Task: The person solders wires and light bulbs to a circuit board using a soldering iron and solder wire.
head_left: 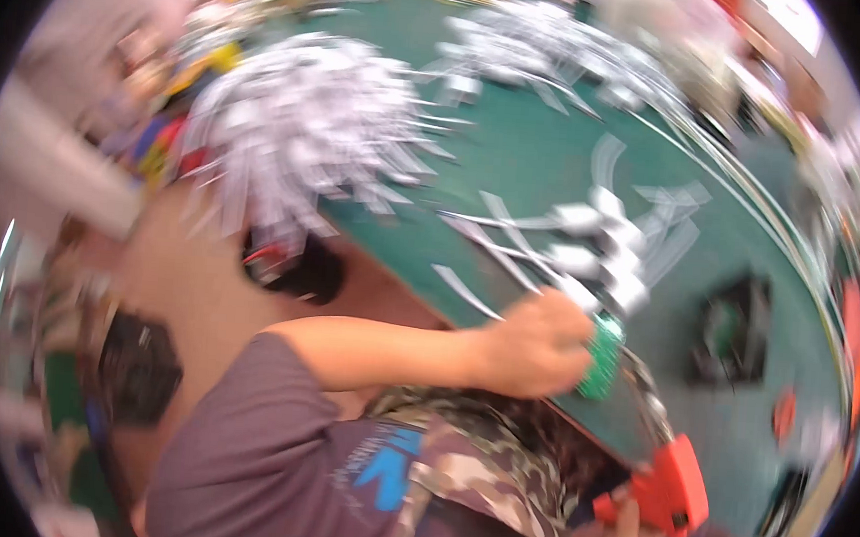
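Motion blur softens the whole picture. My left hand is closed near the table's front edge; whatever its curled fingers hold is hidden. Right at its fingertips is a green, shiny piece, and I cannot tell whether it is gripped. Lower right, my right hand wraps round an orange-red hand tool. A curved metallic part runs from the tool toward the green piece. Just beyond my left hand lie several small white blocks with thin white strips trailing from them.
A big heap of white strips overhangs the left side of the green table. More white pieces lie at the back. On the right are a black holder and an orange ring. Below the heap stands a dark bin.
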Motion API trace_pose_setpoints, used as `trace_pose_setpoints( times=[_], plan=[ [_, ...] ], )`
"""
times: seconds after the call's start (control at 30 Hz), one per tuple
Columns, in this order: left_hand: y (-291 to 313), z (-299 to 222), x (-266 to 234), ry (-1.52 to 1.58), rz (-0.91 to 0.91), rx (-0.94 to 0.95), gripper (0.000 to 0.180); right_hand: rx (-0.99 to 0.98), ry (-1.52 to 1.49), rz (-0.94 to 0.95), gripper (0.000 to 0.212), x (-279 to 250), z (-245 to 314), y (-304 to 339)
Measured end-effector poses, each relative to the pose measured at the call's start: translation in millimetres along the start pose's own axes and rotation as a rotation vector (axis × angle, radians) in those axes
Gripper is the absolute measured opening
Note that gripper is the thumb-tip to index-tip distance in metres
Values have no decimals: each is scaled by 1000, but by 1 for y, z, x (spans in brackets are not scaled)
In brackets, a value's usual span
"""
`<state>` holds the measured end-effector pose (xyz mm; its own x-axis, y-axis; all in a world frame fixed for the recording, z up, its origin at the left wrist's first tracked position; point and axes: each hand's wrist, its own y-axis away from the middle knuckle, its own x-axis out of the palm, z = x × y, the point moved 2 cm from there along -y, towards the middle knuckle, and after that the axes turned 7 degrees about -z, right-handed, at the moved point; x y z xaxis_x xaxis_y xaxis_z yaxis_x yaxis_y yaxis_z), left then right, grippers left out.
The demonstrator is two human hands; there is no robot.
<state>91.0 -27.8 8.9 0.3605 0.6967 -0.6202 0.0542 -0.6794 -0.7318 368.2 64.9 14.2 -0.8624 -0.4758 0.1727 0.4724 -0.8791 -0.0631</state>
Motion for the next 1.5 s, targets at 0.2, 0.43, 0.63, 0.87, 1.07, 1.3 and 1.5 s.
trace_pose_setpoints(
  times=[0.2,0.43,0.63,0.87,1.07,1.3,1.5],
  plan=[
    [10,-14,0,-83,-175,128,22,-278,-13,70,28,22,10,-35],
    [14,-6,23,-223,-297,131,21,-1533,571,16,24,-12,-74,-125],
    [5,9,48,-152,-356,153,18,-1529,382,197,37,76,42,-65],
    [17,8,36,-89,-350,143,11,-1352,489,124,30,41,0,-86],
    [15,6,29,-15,-270,104,10,-906,448,6,26,-54,-72,-122],
    [10,9,28,-92,-171,101,11,-463,320,-56,26,-103,-107,-147],
    [3,4,29,-155,-79,89,10,-1666,739,64,35,-62,-49,-124]
  ],
)
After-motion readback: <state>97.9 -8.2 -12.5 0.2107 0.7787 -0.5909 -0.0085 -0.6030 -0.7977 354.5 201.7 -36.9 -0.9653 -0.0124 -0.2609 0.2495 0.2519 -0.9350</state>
